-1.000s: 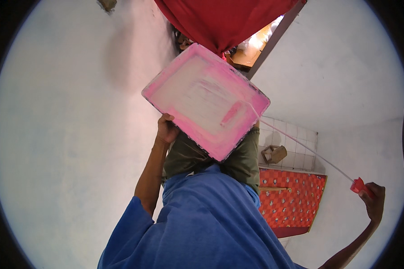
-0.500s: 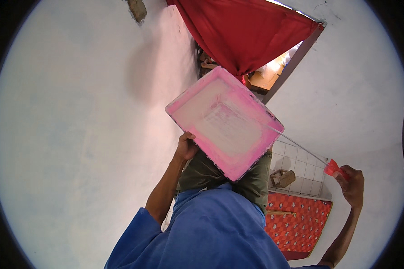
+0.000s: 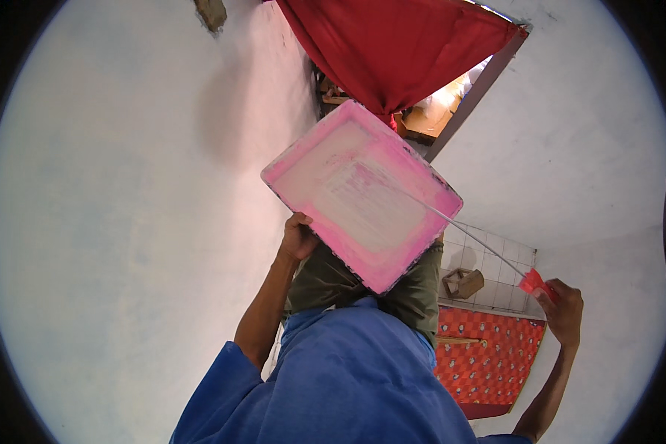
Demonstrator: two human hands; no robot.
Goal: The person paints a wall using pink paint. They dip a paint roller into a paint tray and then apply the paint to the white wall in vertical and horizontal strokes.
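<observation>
My left hand (image 3: pixel 299 237) grips a pink paint tray (image 3: pixel 342 244) by its lower left edge, the thumb over the rim. The tray is tilted cornerwise in front of my legs, and pale paint coats its inside. In my right hand (image 3: pixel 564 311) is the red handle of a paint roller (image 3: pixel 488 249), held off to the right of the tray. Its thin metal rod slants up and left over the tray's right side. The roller's head lies within the tray and blends with the pale paint, so its outline is hard to make out.
A pale wall (image 3: pixel 118 222) rises on my left, another (image 3: pixel 570 148) on the right. Ahead, a red curtain (image 3: pixel 392 52) hangs in a doorway with a brown frame (image 3: pixel 470 103). A small wooden stool (image 3: pixel 463 283) stands on white tiles beside a red patterned mat (image 3: pixel 488 355).
The tray and my left hand have shifted slightly left and up in the picture. My right hand has moved left with the roller, and the rod reaches farther into the tray.
</observation>
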